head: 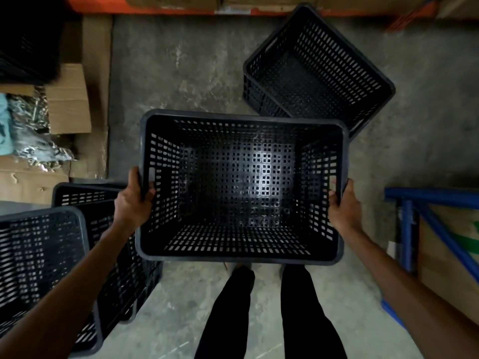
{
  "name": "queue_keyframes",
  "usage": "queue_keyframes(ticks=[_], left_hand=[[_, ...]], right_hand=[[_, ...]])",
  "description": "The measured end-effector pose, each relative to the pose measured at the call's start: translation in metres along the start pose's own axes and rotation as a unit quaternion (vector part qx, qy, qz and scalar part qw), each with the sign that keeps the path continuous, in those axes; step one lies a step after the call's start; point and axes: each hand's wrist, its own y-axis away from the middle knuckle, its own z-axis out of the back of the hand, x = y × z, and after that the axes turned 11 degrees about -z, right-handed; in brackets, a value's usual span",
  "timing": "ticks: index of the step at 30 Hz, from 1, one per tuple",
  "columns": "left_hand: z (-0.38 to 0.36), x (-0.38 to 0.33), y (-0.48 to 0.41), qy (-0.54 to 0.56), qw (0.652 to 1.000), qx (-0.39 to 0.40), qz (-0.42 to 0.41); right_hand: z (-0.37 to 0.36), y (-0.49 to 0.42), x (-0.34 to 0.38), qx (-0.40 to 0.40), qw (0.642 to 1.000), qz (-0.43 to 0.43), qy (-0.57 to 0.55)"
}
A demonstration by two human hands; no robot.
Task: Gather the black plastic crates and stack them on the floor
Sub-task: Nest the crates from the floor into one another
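While the left hand (pixel 134 200) and the right hand (pixel 343 203) are gripping the held crate (pixel 241 187) by its two short ends, it is hanging level and mouth-up above the floor (pixel 181 73), just ahead of the person's legs (pixel 259 307). Left fingers (pixel 149 189) are curling in through the handle slot, and right fingers (pixel 333 195) are hooking over the opposite rim. The held crate's long axis is running left to right, across the body.

Floor crate (pixel 316 73) is sitting ahead and to the right, upright and empty, with its long axis lying diagonal to the held one. Its near corner is passing under the held crate's far right corner in this view; the height gap cannot be told. The right hand is the nearer one to it. Two crates (pixel 39 255) are sitting low on the left beside the left forearm, one overlapping the other; whether they are nested cannot be told.

Judgement: if the floor crate is serving as base, the load is needing a forward-right carry and a twist to line up both long axes before lowering. Risk: corners catching the rim if under-twisted.
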Motion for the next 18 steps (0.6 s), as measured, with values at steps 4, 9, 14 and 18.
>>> queue_keyframes(ticks=[4, 9, 14, 18], left_hand=[[-0.005, -0.003, 0.008, -0.006, 1.0, 0.002, 0.004], [-0.011, -0.009, 0.012, -0.02, 1.0, -0.006, 0.009], [-0.016, -0.007, 0.014, -0.012, 1.0, 0.001, 0.016], [-0.022, -0.012, 0.013, -0.025, 0.999, -0.01, 0.029]], right_hand=[[0.007, -0.003, 0.001, -0.001, 1.0, -0.002, -0.001], [0.018, -0.007, 0.002, 0.031, 1.0, 0.002, 0.003], [0.022, -0.005, -0.001, -0.003, 1.0, 0.015, 0.016], [0.028, -0.012, -0.006, 0.047, 0.999, 0.017, 0.023]])
